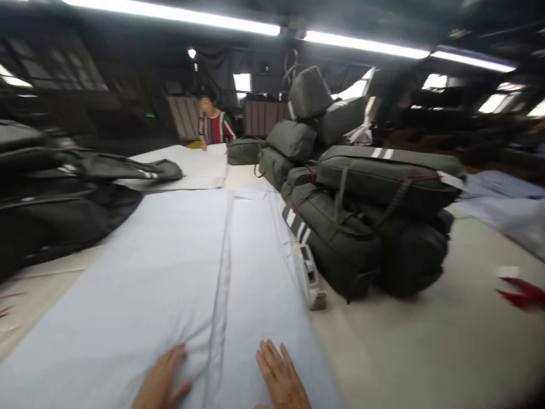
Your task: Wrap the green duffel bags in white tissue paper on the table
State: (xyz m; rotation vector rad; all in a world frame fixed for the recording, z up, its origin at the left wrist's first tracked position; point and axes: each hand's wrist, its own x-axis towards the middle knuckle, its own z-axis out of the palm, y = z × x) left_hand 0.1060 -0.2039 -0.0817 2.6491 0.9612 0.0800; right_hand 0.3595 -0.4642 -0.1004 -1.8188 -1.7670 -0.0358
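Fingers (174, 354) of left hand (158, 379) and right hand (284, 383) on pale cloth (170, 267)

Clr path fwd over pale cloth (170, 261); tape disp. (313, 288) + dk bags (336, 238) block fwd-R.

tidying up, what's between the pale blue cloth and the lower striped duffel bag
Head view shows what looks like a tape dispenser between cloth and duffel bag.
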